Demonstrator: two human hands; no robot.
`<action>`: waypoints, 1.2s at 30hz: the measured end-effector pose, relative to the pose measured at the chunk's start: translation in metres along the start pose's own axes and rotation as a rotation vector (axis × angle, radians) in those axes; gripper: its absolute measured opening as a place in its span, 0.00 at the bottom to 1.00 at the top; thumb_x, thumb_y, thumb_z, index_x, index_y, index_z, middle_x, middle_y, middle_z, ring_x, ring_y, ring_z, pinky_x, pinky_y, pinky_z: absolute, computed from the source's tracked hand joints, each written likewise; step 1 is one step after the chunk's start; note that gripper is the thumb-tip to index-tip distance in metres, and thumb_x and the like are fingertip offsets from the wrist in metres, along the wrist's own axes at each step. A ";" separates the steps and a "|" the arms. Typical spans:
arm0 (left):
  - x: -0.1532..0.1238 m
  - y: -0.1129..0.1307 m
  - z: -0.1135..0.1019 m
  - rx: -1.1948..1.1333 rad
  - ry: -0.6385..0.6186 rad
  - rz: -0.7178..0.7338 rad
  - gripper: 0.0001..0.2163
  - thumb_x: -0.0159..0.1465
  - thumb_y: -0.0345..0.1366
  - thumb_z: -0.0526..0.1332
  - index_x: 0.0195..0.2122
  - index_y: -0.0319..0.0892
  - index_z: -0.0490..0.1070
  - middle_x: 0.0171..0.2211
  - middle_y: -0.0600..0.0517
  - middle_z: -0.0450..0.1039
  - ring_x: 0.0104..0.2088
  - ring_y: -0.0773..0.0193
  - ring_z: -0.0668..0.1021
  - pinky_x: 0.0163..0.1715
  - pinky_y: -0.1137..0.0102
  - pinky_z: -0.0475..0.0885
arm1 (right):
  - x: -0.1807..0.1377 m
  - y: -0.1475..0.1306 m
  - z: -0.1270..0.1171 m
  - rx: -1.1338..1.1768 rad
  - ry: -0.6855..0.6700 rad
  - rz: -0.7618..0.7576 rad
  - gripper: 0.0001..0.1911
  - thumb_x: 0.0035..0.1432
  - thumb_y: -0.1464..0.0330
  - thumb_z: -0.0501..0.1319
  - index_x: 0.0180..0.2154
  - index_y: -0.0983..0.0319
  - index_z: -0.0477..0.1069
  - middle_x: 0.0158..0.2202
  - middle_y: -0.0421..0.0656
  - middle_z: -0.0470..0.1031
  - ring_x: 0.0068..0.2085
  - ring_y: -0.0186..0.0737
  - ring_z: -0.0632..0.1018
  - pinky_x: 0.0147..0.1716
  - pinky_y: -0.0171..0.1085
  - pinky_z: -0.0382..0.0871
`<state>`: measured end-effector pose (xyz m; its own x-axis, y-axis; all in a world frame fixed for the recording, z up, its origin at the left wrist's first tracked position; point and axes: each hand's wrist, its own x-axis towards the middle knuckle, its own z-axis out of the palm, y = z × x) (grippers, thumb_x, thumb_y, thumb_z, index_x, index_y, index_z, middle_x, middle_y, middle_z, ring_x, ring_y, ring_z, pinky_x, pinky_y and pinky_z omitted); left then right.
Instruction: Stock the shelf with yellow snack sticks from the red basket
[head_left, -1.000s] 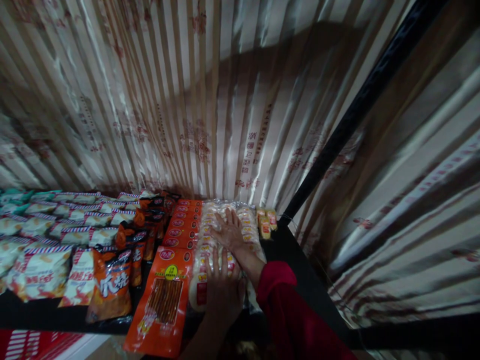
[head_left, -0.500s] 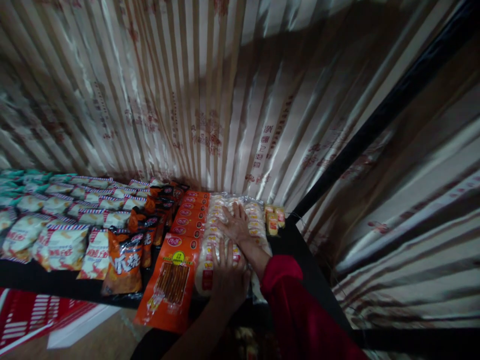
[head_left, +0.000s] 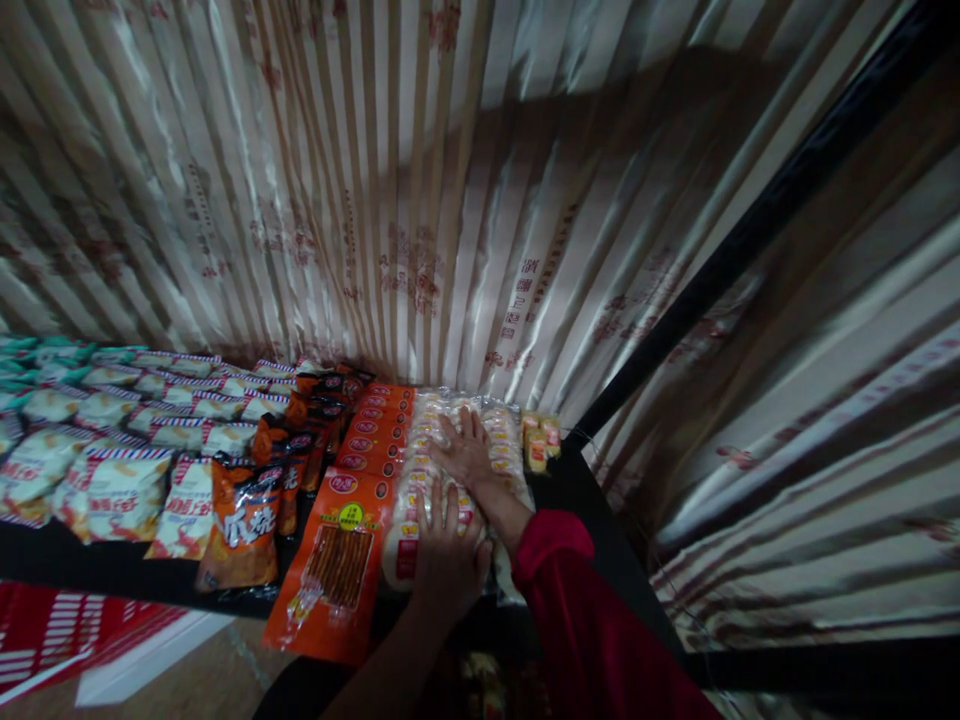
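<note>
Head view: left hand [head_left: 450,562] and right hand [head_left: 470,458] are resting open-palmed on white snack packs [head_left: 418,462], probably keeping rows aligned.

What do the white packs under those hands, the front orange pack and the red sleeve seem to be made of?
White packs: glossy, clear plastic film, judging by the crinkles and glints.
Front orange pack: probably smooth printed plastic, with what looks like a clear window.
Red sleeve: soft cloth, judging by its folds; the fibre is unclear.
</note>
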<state>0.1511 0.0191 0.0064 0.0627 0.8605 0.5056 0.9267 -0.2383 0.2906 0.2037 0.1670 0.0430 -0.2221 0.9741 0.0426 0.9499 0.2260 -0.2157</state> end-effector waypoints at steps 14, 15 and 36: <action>0.002 -0.006 -0.001 0.017 0.013 0.027 0.18 0.62 0.47 0.52 0.48 0.47 0.70 0.58 0.46 0.62 0.60 0.47 0.59 0.58 0.40 0.46 | 0.007 0.001 0.009 0.022 0.033 -0.021 0.36 0.53 0.43 0.48 0.61 0.48 0.51 0.67 0.43 0.39 0.65 0.56 0.40 0.58 0.53 0.40; 0.002 -0.007 -0.001 0.014 0.009 0.024 0.18 0.62 0.47 0.51 0.48 0.47 0.69 0.58 0.47 0.62 0.60 0.48 0.59 0.58 0.40 0.46 | 0.008 0.001 0.010 0.026 0.039 -0.030 0.36 0.53 0.43 0.48 0.61 0.49 0.52 0.67 0.43 0.39 0.65 0.57 0.40 0.58 0.53 0.40; 0.002 -0.014 0.005 0.008 -0.005 -0.010 0.18 0.62 0.46 0.51 0.51 0.49 0.67 0.58 0.47 0.61 0.59 0.48 0.61 0.58 0.42 0.48 | 0.012 -0.009 0.009 -0.003 0.068 -0.064 0.34 0.55 0.45 0.49 0.61 0.49 0.53 0.67 0.43 0.41 0.65 0.56 0.43 0.58 0.51 0.42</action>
<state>0.1404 0.0263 -0.0003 0.0555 0.8650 0.4986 0.9301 -0.2264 0.2892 0.1909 0.1763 0.0369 -0.2670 0.9558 0.1227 0.9348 0.2879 -0.2079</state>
